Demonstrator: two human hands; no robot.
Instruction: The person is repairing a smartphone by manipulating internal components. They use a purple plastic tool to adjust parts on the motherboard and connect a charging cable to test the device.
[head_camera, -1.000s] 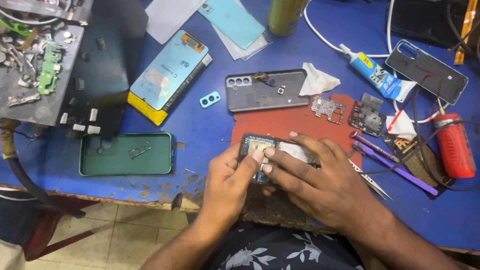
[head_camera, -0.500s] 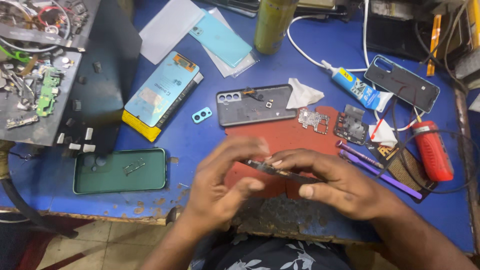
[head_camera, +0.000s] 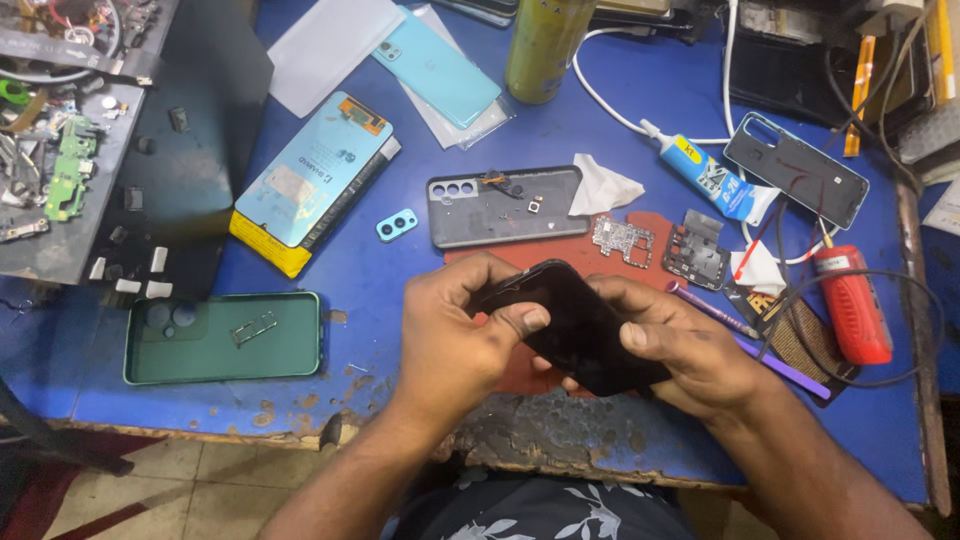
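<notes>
A black phone (head_camera: 580, 330) is held pinched between the fingers of the left hand (head_camera: 460, 340) and right hand (head_camera: 680, 350) above a worn blue workbench (head_camera: 640, 140) edged by tiled floor (head_camera: 200, 490), near a red mat (head_camera: 650, 225).

phones 1 (head_camera: 580, 325) — green cases 1 (head_camera: 225, 338) — glue tubes 1 (head_camera: 712, 182) — circuit boards 2 (head_camera: 622, 238)

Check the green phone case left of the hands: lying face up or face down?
Face up: the green case shows its hollow inside and raised rim.
</notes>
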